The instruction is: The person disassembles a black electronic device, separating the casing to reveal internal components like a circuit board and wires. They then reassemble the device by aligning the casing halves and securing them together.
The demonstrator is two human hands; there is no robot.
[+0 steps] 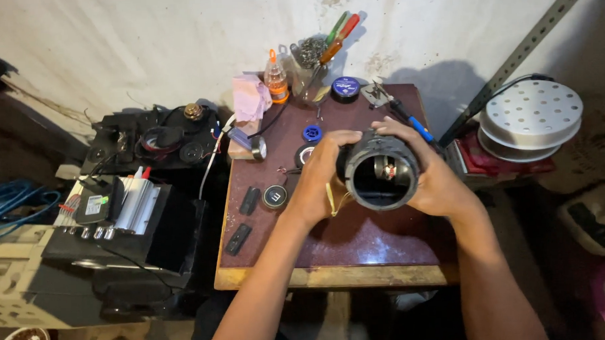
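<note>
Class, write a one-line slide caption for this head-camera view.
Both hands, left hand and right hand, grip a black cylindrical housing above a cluttered maroon worktable.

white-labelled black device (97, 206) | left of table | orange-capped bottle (276, 78) | rear

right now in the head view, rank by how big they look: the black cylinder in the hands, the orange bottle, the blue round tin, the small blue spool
1. black cylinder, though nearest the camera
2. orange bottle
3. blue round tin
4. small blue spool
</note>
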